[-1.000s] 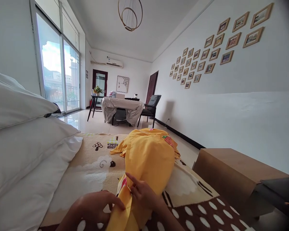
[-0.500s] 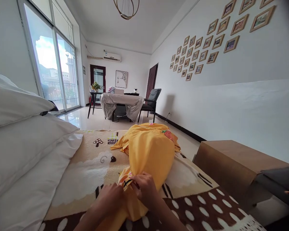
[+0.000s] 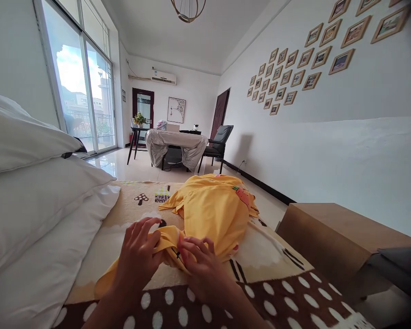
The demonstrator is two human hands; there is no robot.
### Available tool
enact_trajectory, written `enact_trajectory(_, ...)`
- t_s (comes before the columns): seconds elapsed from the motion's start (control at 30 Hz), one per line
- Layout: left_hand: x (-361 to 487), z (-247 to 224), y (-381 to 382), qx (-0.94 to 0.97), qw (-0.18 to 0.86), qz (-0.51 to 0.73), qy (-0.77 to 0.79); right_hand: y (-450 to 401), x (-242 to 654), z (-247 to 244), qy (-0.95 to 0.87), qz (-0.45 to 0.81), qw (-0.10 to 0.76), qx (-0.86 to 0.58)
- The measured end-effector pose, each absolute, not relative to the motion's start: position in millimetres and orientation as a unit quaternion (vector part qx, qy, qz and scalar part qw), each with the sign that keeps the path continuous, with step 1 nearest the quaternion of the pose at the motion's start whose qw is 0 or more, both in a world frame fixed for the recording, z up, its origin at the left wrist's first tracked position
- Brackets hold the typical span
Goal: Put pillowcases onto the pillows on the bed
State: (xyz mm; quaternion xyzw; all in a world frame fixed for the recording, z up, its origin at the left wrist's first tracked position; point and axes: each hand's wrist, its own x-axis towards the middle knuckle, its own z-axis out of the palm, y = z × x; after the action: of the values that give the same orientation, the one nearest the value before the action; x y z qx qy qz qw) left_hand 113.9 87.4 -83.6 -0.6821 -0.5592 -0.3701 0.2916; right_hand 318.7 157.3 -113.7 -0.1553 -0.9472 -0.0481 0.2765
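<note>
A yellow garment with a carrot picture lies spread and rumpled on a patterned blanket. At its near side, a bunched stretch of yellow cloth with a dark mark and a pinkish patch runs between my hands. My left hand pinches the left part of this cloth between thumb and fingers. Close by on the right, my right hand has its fingers curled over the cloth, the thumb partly hidden. Whether the bunched cloth is part of the same garment I cannot tell.
Stacked white pillows line the left side. To the right of the blanket stands a brown box-like piece with dark cloth on it. Farther off are a plastic-covered table and a black chair.
My left hand has moved up and left, pulling the bunched cloth sideways. My right hand's fingers have loosened and spread somewhat. The garment's near end, gathered before, now lies flatter and wider.
</note>
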Motion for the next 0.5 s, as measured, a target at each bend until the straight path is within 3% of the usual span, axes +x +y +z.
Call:
enact_trajectory(0.1, 106, -82, 88, -0.662, 0.333, -0.367, -0.562, 154, 322, -108, -0.964, 0.006, 0.229, -0.138)
enact_trajectory(0.37, 56, -76, 91, -0.560, 0.439, -0.398, -0.579, 157, 323, -97, -0.952, 0.007, 0.046, -0.302)
enact_trajectory(0.5, 29, -75, 85, -0.479, 0.446, -0.420, -0.629, 173, 341, -88, -0.919, -0.007, 0.051, -0.392)
